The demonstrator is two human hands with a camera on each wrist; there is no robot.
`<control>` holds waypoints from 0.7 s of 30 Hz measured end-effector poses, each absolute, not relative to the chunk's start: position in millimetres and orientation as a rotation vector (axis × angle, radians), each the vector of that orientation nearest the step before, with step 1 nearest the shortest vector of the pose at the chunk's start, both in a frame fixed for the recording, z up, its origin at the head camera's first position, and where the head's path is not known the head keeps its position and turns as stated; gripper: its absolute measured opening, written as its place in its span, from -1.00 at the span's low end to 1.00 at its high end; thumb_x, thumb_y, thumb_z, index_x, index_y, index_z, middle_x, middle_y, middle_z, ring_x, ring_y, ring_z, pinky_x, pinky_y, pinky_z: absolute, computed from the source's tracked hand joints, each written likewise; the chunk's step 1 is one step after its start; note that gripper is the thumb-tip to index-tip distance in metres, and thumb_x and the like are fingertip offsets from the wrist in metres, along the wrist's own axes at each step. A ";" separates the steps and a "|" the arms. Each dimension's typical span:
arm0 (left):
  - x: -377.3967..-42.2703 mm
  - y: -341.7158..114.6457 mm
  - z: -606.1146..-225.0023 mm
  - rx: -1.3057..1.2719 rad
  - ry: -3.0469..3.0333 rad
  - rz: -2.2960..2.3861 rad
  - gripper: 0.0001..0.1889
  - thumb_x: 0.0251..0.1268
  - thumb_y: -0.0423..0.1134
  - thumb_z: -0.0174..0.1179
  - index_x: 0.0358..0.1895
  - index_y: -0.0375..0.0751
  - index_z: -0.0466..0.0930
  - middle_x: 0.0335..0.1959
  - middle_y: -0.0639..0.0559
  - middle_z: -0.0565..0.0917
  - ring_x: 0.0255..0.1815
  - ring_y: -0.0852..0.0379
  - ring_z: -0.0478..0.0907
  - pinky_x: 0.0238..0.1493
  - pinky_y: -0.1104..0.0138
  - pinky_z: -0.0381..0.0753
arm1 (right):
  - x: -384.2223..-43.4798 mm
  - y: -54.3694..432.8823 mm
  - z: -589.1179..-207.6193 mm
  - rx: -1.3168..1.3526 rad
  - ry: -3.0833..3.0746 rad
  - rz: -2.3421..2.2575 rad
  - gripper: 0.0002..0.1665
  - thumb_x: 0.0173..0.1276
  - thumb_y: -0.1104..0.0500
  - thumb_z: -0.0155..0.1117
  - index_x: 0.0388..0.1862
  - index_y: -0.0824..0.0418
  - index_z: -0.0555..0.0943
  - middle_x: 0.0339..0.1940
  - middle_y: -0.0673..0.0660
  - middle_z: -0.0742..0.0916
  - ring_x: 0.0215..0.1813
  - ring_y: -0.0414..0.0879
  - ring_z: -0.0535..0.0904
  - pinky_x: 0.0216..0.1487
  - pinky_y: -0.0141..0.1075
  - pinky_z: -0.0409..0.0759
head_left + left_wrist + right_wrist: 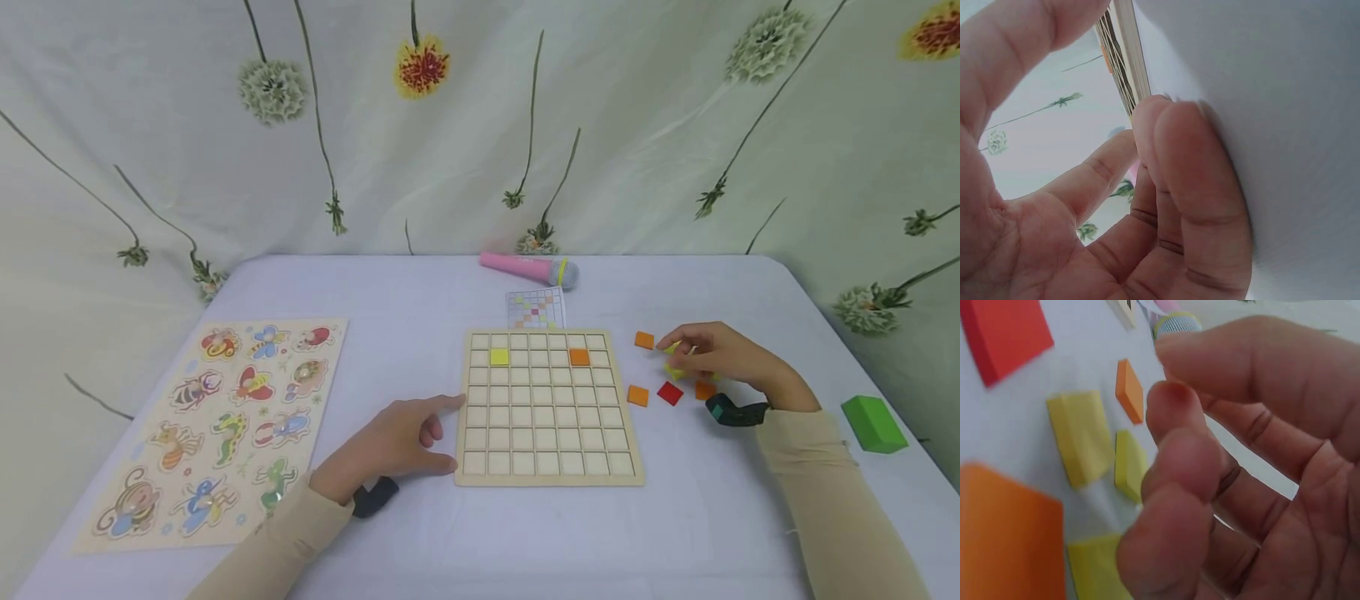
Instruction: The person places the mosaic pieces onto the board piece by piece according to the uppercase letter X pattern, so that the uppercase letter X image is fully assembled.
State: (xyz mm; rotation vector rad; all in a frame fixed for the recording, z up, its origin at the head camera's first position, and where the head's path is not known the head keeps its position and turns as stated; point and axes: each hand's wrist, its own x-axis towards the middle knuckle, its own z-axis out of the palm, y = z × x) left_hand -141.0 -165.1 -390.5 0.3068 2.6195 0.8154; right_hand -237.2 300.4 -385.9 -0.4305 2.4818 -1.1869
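Note:
A wooden grid board lies mid-table, with a yellow tile and an orange tile in its squares. My left hand touches the board's left side with index fingertip and thumb, spread apart; its other fingers bend inward against the tabletop. Right of the board, my right hand hovers with loosely bent fingers over yellow tiles, partly hidden in the head view. Nothing shows between its thumb and fingers. Around it lie a red tile and several orange tiles.
Behind the board lie a printed pattern card and a pink toy microphone. An insect picture puzzle board covers the table's left side. A green block stands near the right edge.

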 end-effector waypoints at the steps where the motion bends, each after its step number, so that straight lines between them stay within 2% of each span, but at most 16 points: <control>1: -141.1 -164.9 -390.4 0.304 2.620 0.816 -0.09 0.07 -0.27 0.70 0.57 -0.08 0.52 -0.31 0.09 0.57 -0.27 0.12 0.47 -0.21 0.25 0.49 | -237.4 303.7 -386.3 -0.423 2.475 -1.198 -0.65 0.55 0.31 0.32 0.21 0.49 0.64 -0.30 0.11 0.62 -0.49 -0.06 0.47 -0.41 -0.29 0.52; 7: -140.4 -165.9 -389.1 0.324 2.614 0.824 -0.08 0.06 -0.27 0.70 0.57 -0.09 0.52 -0.30 0.07 0.56 -0.27 0.12 0.46 -0.21 0.24 0.49 | -238.2 317.9 -389.7 -0.349 2.469 -1.193 -0.62 0.49 0.34 0.33 0.20 0.53 0.63 -0.32 0.06 0.59 -0.42 -0.09 0.46 -0.41 -0.31 0.47; 16: -140.0 -165.7 -389.2 0.314 2.615 0.825 -0.07 0.05 -0.26 0.71 0.57 -0.07 0.52 -0.29 0.07 0.56 -0.27 0.12 0.45 -0.22 0.24 0.48 | -240.7 322.4 -393.5 -0.326 2.490 -1.115 -0.55 0.39 0.39 0.42 0.20 0.58 0.63 -0.41 0.01 0.46 -0.45 -0.12 0.40 -0.42 -0.33 0.38; 21: -140.6 -165.2 -388.6 0.314 2.615 0.815 -0.07 0.05 -0.25 0.71 0.58 -0.06 0.52 -0.29 0.07 0.56 -0.26 0.12 0.45 -0.21 0.23 0.48 | -242.4 320.3 -395.6 -0.367 2.554 -1.040 -0.59 0.37 0.38 0.47 0.14 0.57 0.67 -0.45 0.01 0.48 -0.33 -0.09 0.45 -0.36 -0.32 0.41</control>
